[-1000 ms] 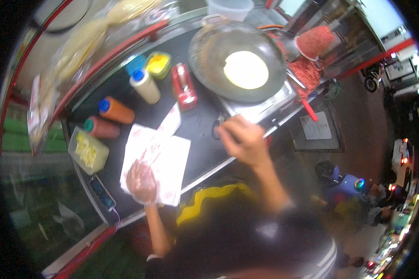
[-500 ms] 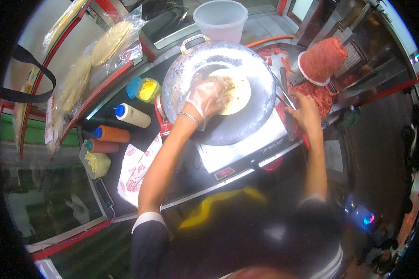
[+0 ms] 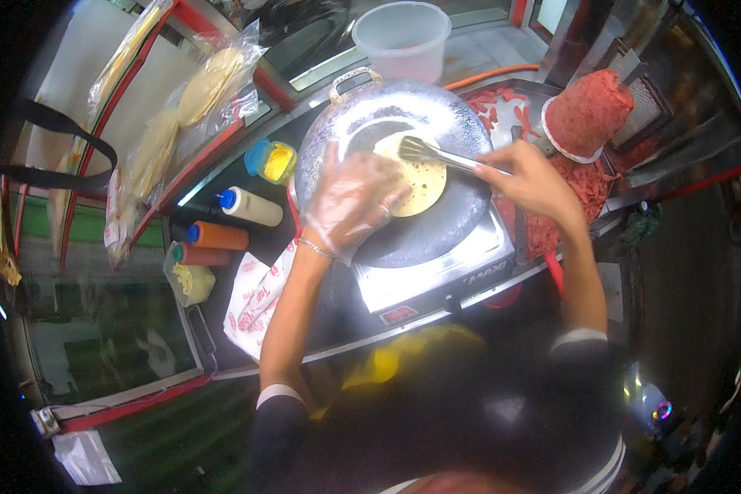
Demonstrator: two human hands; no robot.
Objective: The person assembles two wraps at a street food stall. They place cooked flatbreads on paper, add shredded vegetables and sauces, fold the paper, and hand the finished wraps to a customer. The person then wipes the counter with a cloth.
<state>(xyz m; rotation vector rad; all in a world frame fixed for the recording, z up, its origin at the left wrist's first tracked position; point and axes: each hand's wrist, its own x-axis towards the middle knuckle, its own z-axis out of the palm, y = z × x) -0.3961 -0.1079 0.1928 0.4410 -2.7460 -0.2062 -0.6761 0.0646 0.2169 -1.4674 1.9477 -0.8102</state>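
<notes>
A round flatbread point(image 3: 424, 185) with small browned spots lies on a large round metal griddle point(image 3: 461, 222). My right hand point(image 3: 535, 181) is closed around the handle of metal tongs point(image 3: 449, 156). Their dark slotted end rests on or just over the flatbread's upper part; contact is hard to judge. In a clear plastic glove, my left hand point(image 3: 350, 198) is over the griddle's left side, its fingers spread and slightly blurred. Its fingertips reach the flatbread's left edge, and nothing shows gripped in them.
Shaved meat point(image 3: 580, 185) lies in a tray on the right, below a meat cone point(image 3: 589, 115). Left of the griddle are a yellow-filled tub point(image 3: 278, 163), a white squeeze bottle point(image 3: 251, 207), an orange one point(image 3: 220, 236) and paper wrappers point(image 3: 255, 300). Bagged flatbreads point(image 3: 210, 86) hang at upper left.
My right hand has picked up the tongs and brought them left over the flatbread. My left hand has drawn back leftward off the flatbread, and its fingers have spread. The whole view has shifted slightly.
</notes>
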